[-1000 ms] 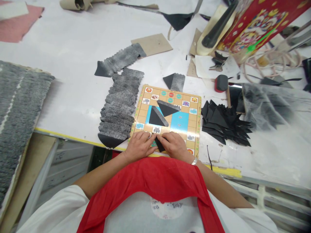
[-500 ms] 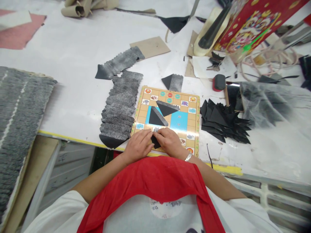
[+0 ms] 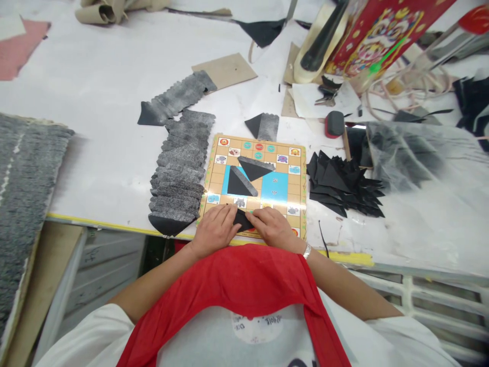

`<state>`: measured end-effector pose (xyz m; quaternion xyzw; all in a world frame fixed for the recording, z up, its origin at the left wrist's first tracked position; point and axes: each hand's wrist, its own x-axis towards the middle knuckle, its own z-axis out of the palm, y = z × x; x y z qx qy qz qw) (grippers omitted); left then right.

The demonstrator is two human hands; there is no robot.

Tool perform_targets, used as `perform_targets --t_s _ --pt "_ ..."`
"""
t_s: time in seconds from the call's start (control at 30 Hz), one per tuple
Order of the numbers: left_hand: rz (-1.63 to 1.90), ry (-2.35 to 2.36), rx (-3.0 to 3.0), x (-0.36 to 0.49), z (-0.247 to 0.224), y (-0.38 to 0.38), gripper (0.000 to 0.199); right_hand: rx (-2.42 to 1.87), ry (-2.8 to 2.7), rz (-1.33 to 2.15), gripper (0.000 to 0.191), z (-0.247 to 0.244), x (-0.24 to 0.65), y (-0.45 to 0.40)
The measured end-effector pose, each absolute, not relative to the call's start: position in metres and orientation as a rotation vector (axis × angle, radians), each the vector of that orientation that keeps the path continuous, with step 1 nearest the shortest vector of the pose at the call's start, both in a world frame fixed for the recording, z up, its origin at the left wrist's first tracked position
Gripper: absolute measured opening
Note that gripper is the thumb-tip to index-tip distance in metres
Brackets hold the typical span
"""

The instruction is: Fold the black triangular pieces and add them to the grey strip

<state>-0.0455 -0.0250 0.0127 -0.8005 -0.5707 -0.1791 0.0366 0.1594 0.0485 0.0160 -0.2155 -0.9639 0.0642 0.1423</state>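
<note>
My left hand and my right hand press their fingers on a small black fabric piece at the near edge of a printed game board. Fingertips of both hands meet its two sides, closed on it. Just beyond, on the board, lie two black triangular pieces with grey speckled edges. An overlapping row of grey-and-black pieces runs along the board's left side. To the right is a pile of loose black pieces.
A beige card and another short row of pieces lie behind the board. A red-and-black case, clear plastic sheeting and a red box stand or lie to the right. A grey ribbed mat is on the left.
My hands have moved slightly apart, and more of the black piece shows between them, lying flatter. The whole view has shifted a little, with the table things now further left.
</note>
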Motion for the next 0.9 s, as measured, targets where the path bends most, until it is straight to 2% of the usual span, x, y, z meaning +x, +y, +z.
perform_targets --t_s 0.17,0.33,0.53,0.67,0.9 --pt "-0.388 -1.711 -2.504 -0.044 0.02 -0.025 0.05 -0.604 -2.789 0.174 0.029 0.015 0.165 0.046" --pt "-0.401 -1.708 -2.501 -0.043 0.019 -0.026 0.055 -0.641 -2.774 0.202 0.029 0.016 0.172 0.043" --pt "-0.369 -1.557 -2.583 -0.039 0.011 -0.025 0.068 -0.672 -2.798 0.148 0.028 0.019 0.178 0.039" --pt "-0.324 -1.62 -2.615 -0.036 0.008 -0.026 0.077 -0.69 -2.811 0.165 0.029 0.02 0.18 0.037" --pt "-0.307 -1.674 -2.599 -0.03 0.009 -0.028 0.07 -0.727 -2.822 0.145 0.027 0.024 0.184 0.032"
